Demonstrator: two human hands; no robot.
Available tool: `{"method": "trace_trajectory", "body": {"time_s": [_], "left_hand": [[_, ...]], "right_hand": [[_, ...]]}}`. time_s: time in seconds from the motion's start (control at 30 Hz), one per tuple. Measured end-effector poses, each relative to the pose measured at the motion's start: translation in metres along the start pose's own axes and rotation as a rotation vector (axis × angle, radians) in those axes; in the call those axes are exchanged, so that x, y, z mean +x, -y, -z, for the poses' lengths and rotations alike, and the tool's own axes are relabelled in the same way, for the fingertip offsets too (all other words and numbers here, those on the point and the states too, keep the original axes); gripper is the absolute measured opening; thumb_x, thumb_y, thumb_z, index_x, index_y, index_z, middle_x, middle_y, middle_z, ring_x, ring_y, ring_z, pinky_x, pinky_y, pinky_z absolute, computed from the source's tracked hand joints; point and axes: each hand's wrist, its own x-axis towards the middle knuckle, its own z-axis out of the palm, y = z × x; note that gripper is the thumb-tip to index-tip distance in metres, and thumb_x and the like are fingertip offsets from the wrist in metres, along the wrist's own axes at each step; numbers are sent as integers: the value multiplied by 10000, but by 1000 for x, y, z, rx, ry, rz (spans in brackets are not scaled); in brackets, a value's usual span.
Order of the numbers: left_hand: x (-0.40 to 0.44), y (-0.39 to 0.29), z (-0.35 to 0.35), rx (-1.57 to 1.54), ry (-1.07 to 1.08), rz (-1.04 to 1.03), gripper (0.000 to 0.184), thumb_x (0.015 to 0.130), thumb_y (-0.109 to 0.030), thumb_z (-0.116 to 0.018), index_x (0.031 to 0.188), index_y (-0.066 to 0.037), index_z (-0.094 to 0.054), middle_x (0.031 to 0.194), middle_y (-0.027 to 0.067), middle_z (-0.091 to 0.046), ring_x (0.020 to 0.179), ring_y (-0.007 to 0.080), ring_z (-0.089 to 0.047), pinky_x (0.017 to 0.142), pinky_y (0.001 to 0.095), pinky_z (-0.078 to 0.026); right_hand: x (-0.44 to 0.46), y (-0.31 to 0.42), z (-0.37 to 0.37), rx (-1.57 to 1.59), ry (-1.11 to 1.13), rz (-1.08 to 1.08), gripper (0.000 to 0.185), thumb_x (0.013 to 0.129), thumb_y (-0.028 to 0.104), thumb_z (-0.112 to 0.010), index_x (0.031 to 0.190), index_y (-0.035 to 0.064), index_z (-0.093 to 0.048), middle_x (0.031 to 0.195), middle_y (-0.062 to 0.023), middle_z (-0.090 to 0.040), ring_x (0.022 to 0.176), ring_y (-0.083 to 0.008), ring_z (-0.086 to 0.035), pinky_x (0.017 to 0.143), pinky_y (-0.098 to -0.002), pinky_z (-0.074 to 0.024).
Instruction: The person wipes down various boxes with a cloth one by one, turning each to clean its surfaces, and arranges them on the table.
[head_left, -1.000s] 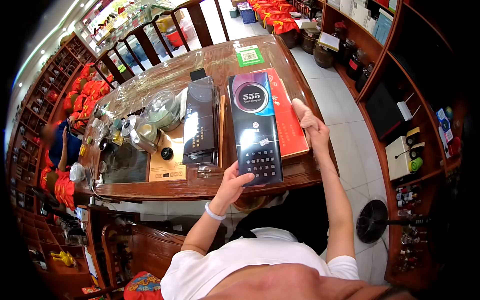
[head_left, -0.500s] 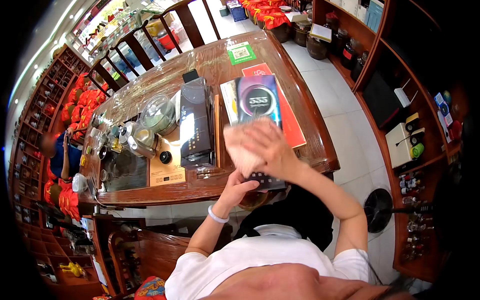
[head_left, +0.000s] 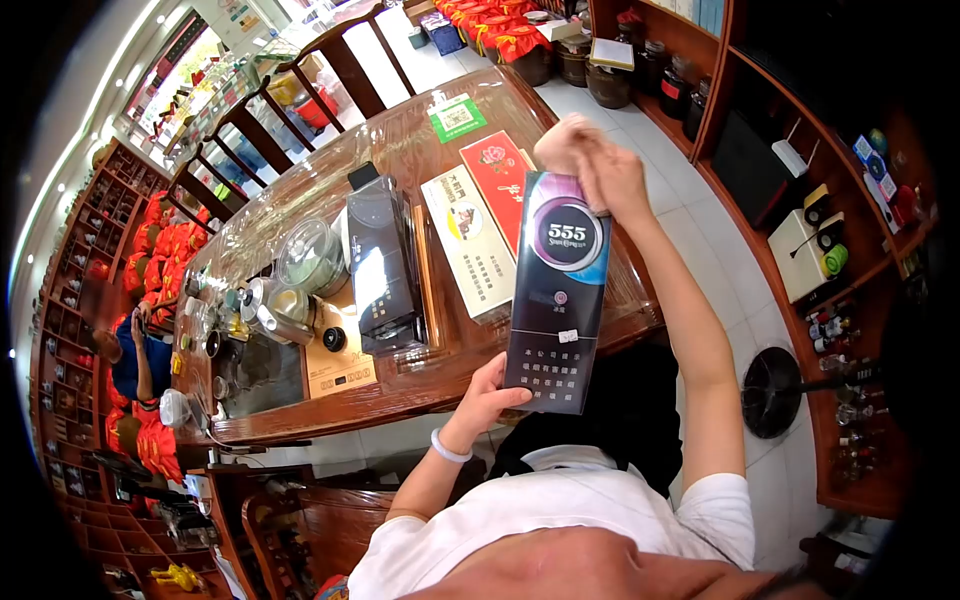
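Note:
A dark cigarette carton (head_left: 558,315) marked "555", with a blue and purple ring design and a small white sticker, is held tilted over the table's near edge. My left hand (head_left: 485,395) grips its lower left corner, thumb on the front face. At the upper right end, my right hand (head_left: 620,182) has its fingers closed on a pale pink cloth (head_left: 568,143), beside the carton's top edge. On the table beyond lie a cream carton (head_left: 468,245) and a red carton (head_left: 492,168) with a rose, partly overlapping.
Left of the cartons sits a glossy black box (head_left: 385,265) on the wooden table (head_left: 420,150). Farther left are a lidded glass pot (head_left: 308,252), a metal kettle (head_left: 277,318) and a tan control panel (head_left: 340,376). A black fan (head_left: 770,392) stands right. Another person (head_left: 145,350) is far left.
My right hand and the cloth have moved from the carton's lower middle up to its top right, uncovering the front. The carton now sits farther right, off the cream and red cartons.

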Motion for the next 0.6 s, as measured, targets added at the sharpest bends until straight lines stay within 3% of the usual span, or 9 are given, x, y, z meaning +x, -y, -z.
{"method": "trace_trajectory", "body": {"time_s": [0.03,0.1,0.2,0.37,0.4,0.5,0.6], "left_hand": [[2,1,1,-43,-1,1,551,741,17,-627,1247,36,-408,1107,97,-574,991,151,-566,877,289,-454],[6,-1,1,-85,-3,-2,552,739,13,-635,1245,31,-416,1117,92,-573,1007,146,-559,899,282,-435],[13,-6,-2,-87,-34,-66,558,737,3,-649,1247,17,-422,1148,95,-563,1027,155,-552,912,297,-430],[25,-11,-9,-72,-84,-152,532,755,6,-642,1242,6,-427,1138,88,-567,1034,159,-548,926,300,-420],[27,-13,-9,-81,-111,-175,518,761,10,-638,1236,4,-431,1134,86,-568,1035,160,-547,927,301,-419],[32,-17,-6,-97,-164,-254,486,769,23,-629,1216,3,-441,1131,88,-566,1032,162,-549,922,305,-424],[36,-26,-5,-102,-200,-307,473,771,32,-618,1208,7,-437,1134,93,-562,1035,165,-549,924,310,-423]], "right_hand": [[0,-8,8,151,-37,-41,325,862,296,-551,894,-12,-649,749,-163,-650,676,-198,-630,593,-329,-477],[-16,0,22,542,32,-291,361,886,314,-546,935,-33,-635,770,-70,-636,667,-123,-589,587,-290,-472],[-50,13,25,662,195,-406,383,895,331,-550,983,-37,-609,834,-22,-597,705,-89,-560,621,-256,-459],[-98,16,4,723,301,-358,398,879,350,-575,983,-34,-588,865,-36,-597,783,-82,-551,704,-237,-441],[-105,21,4,712,317,-331,358,891,299,-568,1017,-36,-565,898,-31,-597,786,-91,-565,697,-228,-449],[-133,29,0,540,303,-291,376,887,329,-569,976,-35,-589,870,-35,-602,788,-83,-547,691,-238,-442],[-157,30,1,297,289,-161,373,888,318,-549,900,-54,-584,666,-121,-580,658,-105,-554,598,-286,-448]]}}
